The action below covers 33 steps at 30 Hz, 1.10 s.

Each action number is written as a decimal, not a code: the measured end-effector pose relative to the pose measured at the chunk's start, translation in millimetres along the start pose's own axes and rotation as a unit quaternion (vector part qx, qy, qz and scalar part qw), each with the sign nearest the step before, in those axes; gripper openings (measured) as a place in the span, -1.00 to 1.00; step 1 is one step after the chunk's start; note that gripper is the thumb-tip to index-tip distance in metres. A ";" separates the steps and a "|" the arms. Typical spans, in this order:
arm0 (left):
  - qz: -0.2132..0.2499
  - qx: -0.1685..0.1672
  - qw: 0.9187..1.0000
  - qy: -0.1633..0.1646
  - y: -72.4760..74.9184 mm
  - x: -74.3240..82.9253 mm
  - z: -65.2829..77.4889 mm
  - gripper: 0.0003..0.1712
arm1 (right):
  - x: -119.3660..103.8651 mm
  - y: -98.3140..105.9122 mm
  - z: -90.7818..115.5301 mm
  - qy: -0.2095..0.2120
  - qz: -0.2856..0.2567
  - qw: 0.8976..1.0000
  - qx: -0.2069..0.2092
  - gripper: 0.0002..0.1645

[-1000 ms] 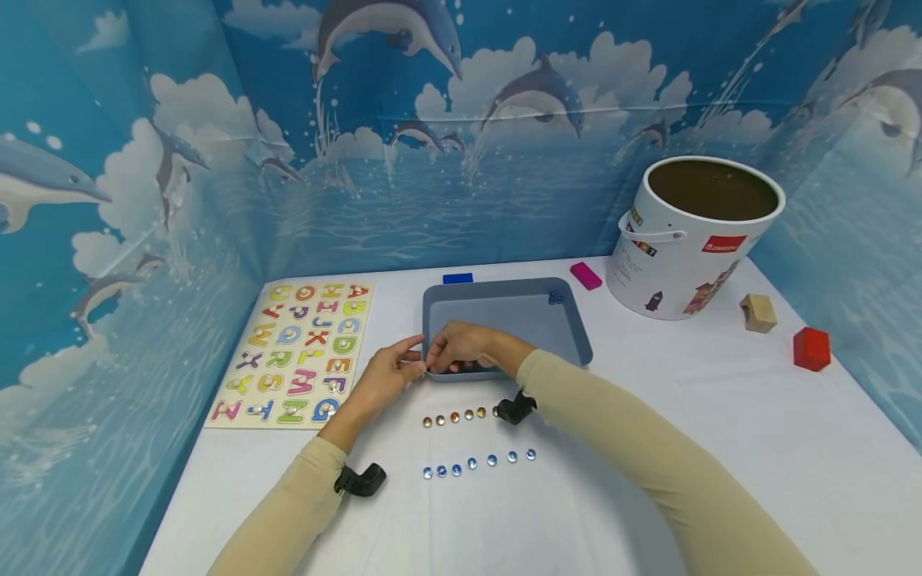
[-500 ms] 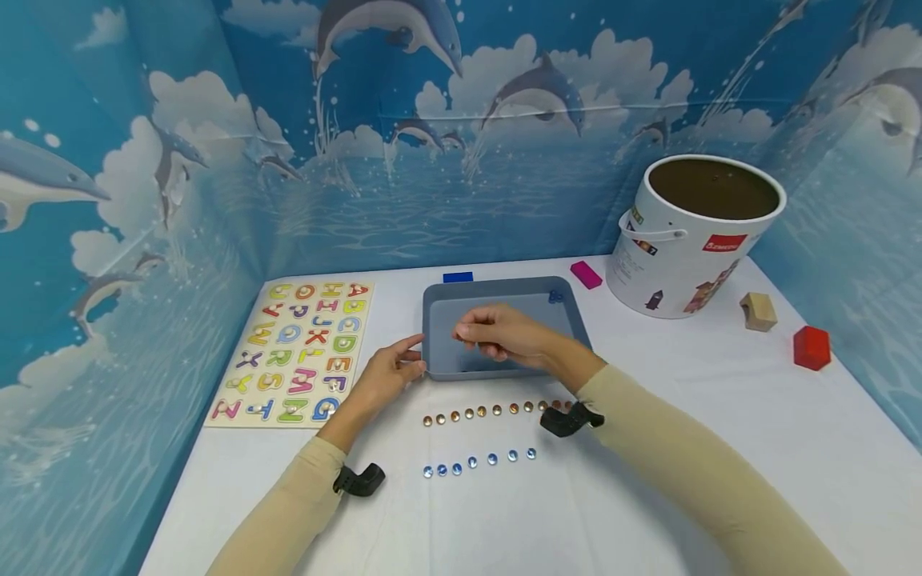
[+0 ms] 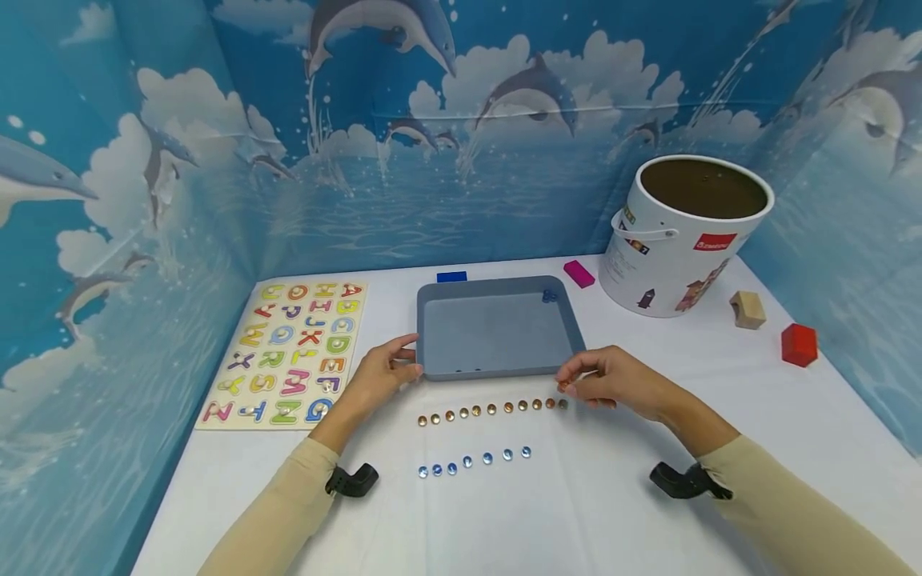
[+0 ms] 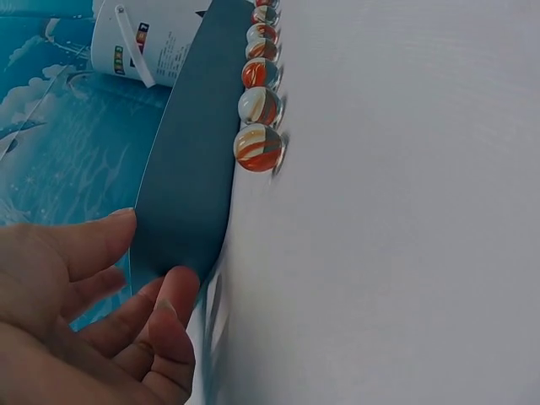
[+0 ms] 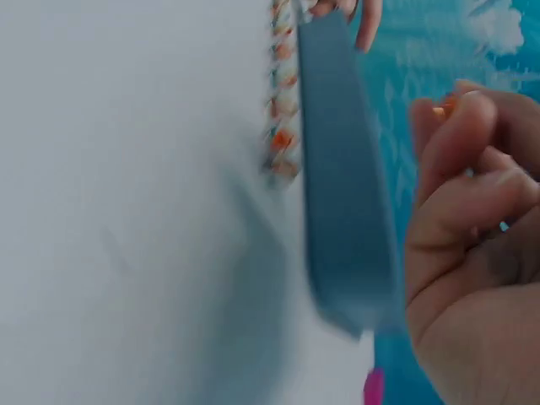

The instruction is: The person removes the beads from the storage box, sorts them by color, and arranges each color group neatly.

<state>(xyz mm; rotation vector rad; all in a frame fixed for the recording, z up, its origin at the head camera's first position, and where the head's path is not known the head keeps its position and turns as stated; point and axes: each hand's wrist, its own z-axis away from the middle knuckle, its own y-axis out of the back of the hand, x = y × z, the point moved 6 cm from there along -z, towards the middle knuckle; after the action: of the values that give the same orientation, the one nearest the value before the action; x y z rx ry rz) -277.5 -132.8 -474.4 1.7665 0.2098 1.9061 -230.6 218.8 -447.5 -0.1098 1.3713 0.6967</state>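
Note:
My right hand (image 3: 612,382) pinches an orange marble (image 3: 562,386) between thumb and fingertips, close over the right end of a row of orange-swirled marbles (image 3: 492,409). In the right wrist view that held marble (image 5: 444,110) mostly hides behind the fingers. My left hand (image 3: 380,374) touches the front left corner of a shallow grey tray (image 3: 497,374), its fingers relaxed along the side and its thumb at the corner. The left wrist view shows the fingertips against the tray's outer wall (image 4: 186,143). Nearer me lies a second row, of blue marbles (image 3: 467,462).
Small blue pieces (image 3: 550,296) lie in the tray's back right corner. An alphabet board (image 3: 284,352) is at left. Behind the tray are a blue block (image 3: 451,277) and a magenta block (image 3: 579,274). At right stand a white bucket (image 3: 677,256), a wooden block (image 3: 747,310) and a red block (image 3: 799,345).
My right hand has gone from the tray's front left, up over the tray, then right to the end of the orange row, carrying a marble. My left hand has stayed at the tray corner.

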 end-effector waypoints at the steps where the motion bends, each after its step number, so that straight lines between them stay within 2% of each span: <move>1: 0.001 0.000 1.000 0.001 0.2 0.5 0.0 -0.29 | 8.0 2.7 2.7 -0.012 0.024 1.000 0.004 -0.70; 6: 0.004 -0.002 1.000 0.015 0.5 -3.0 2.4 -0.28 | 32.0 1.6 4.3 -0.017 0.121 0.993 0.007 -0.85; 13: 0.004 -0.005 1.000 0.001 0.7 -0.5 0.8 -0.30 | 33.6 2.6 2.6 -0.006 0.192 0.980 0.053 -0.89; 28: 0.005 -0.005 1.000 0.007 -0.2 1.2 -0.8 -0.29 | 32.1 7.2 3.3 -0.005 0.213 0.976 0.045 -0.88; 30: 0.006 -0.005 1.000 0.011 -0.4 0.4 -0.9 -0.30 | 23.7 12.8 5.4 -0.004 0.209 0.977 0.048 -0.88; 33: 0.005 -0.003 1.000 0.009 -0.9 0.0 -1.5 -0.32 | -0.9 27.9 4.5 -0.005 0.192 0.979 0.066 -0.81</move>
<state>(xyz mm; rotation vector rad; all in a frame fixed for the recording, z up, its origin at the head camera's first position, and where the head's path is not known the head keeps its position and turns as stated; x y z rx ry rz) -278.8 -131.7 -475.0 1.7506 0.2015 1.9292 -241.2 242.8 -436.7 0.2711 1.4402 0.9206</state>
